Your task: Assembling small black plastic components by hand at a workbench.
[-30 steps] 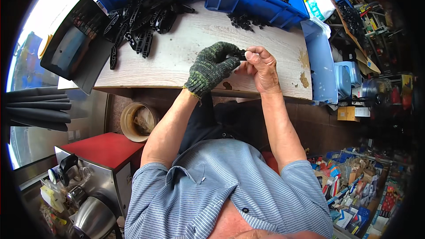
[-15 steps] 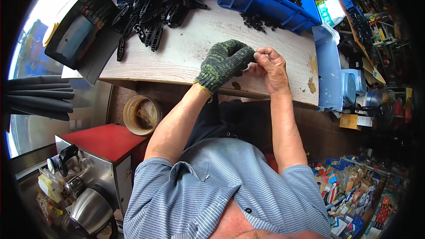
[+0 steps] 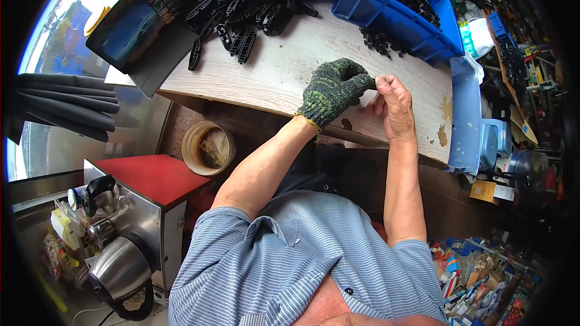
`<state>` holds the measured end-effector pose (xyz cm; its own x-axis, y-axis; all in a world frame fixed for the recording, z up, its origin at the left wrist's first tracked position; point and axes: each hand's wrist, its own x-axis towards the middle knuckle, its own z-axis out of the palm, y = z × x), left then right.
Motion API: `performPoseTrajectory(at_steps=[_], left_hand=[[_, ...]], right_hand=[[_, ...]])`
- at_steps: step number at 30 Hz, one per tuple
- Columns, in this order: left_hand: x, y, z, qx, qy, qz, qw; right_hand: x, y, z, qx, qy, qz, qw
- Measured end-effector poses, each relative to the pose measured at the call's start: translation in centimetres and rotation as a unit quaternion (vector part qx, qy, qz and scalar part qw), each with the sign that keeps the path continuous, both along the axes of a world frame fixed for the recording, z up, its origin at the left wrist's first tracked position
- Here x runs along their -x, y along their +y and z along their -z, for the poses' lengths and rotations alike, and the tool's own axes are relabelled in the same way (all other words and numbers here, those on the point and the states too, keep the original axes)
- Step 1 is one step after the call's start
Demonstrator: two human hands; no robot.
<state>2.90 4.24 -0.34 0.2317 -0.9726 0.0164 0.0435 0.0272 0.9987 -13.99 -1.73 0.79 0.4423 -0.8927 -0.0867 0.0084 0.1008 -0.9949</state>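
Note:
My left hand (image 3: 338, 92) wears a green and black knitted glove with a yellow cuff edge. Its fingers are curled closed, and their tips reach toward my right hand (image 3: 396, 105). The right one is bare, with thumb and forefinger pinched together against the gloved fingertips. Whatever small thing lies between the two hands is hidden or too small to make out. Both are above the front part of a pale wood-grain table (image 3: 266, 75). Beyond them, long black plastic parts (image 3: 244, 42) with slots lie in a pile, and small black pieces (image 3: 383, 42) are scattered at the right.
Two blue bins stand at the back; the right bin (image 3: 386, 9) holds many small black pieces. A dark tablet-like screen (image 3: 136, 30) leans at the left. Below the table is a bucket (image 3: 208, 148); a red-topped cabinet (image 3: 148, 175) and a steel kettle (image 3: 121, 268) are at lower left.
The whole view has shifted, so the table and bins appear farther right. Both hands keep nearly the same pose, fingertips still meeting.

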Motion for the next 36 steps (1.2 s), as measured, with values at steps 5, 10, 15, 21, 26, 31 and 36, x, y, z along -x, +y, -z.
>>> performPoseTrajectory(at_steps=[5,10,15,21,26,31,36], left_hand=[[-0.1,-0.1,0.5,0.009,0.031,0.000,0.999],[0.1,0.2,0.3,0.012,0.027,0.007,1.000],[-0.3,0.7,-0.2,0.030,-0.035,0.036,0.998],[-4.5,6.0,-0.6,0.223,-0.383,-0.289,0.849],[-17.8,10.2,0.8,0.015,-0.641,-0.402,0.653],[-22.3,10.5,2.3,-0.050,-0.673,-0.365,0.642],[-22.0,11.1,3.3,0.080,-0.632,-0.399,0.660]], right_hand=[[0.1,-0.4,0.2,-0.002,0.042,-0.046,0.998],[-0.4,0.4,0.7,0.045,0.003,-0.023,0.999],[0.0,-0.1,1.6,0.064,0.000,-0.011,0.998],[-0.2,0.9,0.8,0.017,-0.056,0.013,0.998],[-0.4,0.4,1.1,0.025,-0.073,0.026,0.997],[-0.3,0.2,1.2,-0.001,-0.110,0.034,0.993],[0.7,-0.5,0.7,-0.079,-0.155,0.123,0.977]])
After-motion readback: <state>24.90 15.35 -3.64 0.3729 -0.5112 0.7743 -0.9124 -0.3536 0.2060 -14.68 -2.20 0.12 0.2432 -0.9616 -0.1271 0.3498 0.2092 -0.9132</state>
